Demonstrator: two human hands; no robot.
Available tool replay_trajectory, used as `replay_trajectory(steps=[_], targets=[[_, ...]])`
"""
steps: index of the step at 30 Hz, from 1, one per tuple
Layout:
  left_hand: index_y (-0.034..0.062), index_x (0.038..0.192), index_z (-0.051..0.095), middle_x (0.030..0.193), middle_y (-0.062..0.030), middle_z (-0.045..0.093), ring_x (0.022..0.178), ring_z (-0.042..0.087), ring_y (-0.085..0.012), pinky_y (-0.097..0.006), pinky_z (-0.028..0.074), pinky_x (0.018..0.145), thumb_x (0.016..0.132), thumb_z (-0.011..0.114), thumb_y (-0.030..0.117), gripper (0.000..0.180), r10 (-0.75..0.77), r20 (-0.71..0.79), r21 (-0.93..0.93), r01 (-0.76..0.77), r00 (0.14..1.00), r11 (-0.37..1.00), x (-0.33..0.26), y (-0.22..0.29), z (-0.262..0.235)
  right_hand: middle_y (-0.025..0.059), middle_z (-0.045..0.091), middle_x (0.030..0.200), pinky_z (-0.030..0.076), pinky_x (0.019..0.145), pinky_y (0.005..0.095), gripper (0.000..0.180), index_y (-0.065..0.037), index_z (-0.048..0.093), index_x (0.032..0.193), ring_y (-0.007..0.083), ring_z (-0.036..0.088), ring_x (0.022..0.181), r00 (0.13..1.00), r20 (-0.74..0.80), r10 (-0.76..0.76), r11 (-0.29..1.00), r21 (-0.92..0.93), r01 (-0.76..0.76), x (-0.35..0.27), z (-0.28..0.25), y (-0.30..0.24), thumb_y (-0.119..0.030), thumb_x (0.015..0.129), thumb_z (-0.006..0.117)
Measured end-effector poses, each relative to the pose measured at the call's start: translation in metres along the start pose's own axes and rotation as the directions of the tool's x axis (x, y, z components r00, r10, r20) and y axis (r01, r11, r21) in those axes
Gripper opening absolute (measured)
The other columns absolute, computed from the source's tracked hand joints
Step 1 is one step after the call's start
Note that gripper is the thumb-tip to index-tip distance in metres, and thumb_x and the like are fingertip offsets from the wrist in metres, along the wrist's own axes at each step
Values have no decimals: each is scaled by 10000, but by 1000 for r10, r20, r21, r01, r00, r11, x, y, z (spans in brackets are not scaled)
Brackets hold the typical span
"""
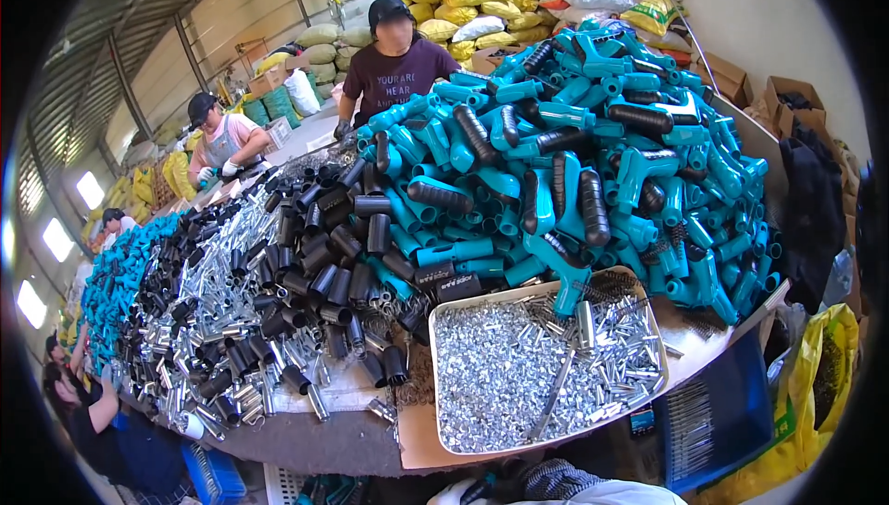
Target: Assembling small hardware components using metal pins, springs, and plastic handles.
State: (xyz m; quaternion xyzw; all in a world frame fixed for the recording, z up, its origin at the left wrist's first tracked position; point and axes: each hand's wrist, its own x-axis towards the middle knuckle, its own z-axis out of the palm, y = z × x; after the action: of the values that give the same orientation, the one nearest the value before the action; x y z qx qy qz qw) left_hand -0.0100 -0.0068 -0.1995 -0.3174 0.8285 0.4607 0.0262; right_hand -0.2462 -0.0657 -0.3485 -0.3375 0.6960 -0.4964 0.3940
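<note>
At the bottom edge a white glove (452,493), seemingly on my left hand, is cut off by the frame. Its fingers cannot be made out. Close beside it is a dark and teal object (480,486); whether the glove holds it is unclear. A grey patterned sleeve (557,479) shows to the right, but my right hand is not visible. Just beyond lies a cream tray (491,448) full of small shiny metal pieces (505,361). A long flat metal strip (554,394) lies on them. A teal pistol-shaped housing (565,278) overhangs the tray's far rim.
Teal housings with black grips (546,135) are heaped behind the tray. Black cylinders (319,255) and metal rods (218,269) spread leftward. A blue crate (718,422) and yellow sack (820,394) stand right. Co-workers sit around the table, one in a maroon shirt (398,79) opposite.
</note>
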Motion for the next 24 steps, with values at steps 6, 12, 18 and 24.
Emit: replay_trajectory(steps=[6, 12, 18, 24], targets=[[130, 1399, 545, 1246, -206, 662, 1109, 656, -412, -461, 529, 946, 832, 735, 476, 691, -33, -48, 142, 40, 998, 989, 24, 8, 17, 137, 700, 1187, 483, 960, 401, 412, -58, 681, 1173, 287, 654, 1090, 996, 61, 71, 993, -103, -64, -34, -12, -7, -395, 976, 551], [113, 1265, 621, 1139, -225, 689, 1033, 654, -452, -499, 536, 894, 828, 692, 442, 551, -55, 31, 152, 50, 998, 987, 40, 22, 30, 142, 695, 1216, 479, 981, 402, 423, -58, 673, 1193, 293, 650, 1120, 982, 109, 155, 966, -226, -128, -87, -31, -14, -398, 974, 550], [114, 1201, 679, 1122, -219, 705, 1019, 672, -432, -494, 539, 888, 830, 689, 458, 506, -85, 120, 121, 70, 989, 990, 39, 27, 22, 198, 623, 1348, 408, 1097, 396, 488, -29, 613, 1296, 344, 552, 1290, 985, 142, -99, 966, -225, 129, -126, -23, -66, -382, 964, 560], [33, 1234, 623, 1133, -253, 704, 1049, 685, -426, -492, 551, 895, 820, 640, 327, 508, -259, 25, 229, 247, 965, 942, 74, -26, 83, 218, 704, 1118, 529, 925, 499, 404, -100, 714, 1146, 426, 665, 1036, 964, -193, -184, 759, -651, 14, -106, 16, 43, -414, 964, 537]])
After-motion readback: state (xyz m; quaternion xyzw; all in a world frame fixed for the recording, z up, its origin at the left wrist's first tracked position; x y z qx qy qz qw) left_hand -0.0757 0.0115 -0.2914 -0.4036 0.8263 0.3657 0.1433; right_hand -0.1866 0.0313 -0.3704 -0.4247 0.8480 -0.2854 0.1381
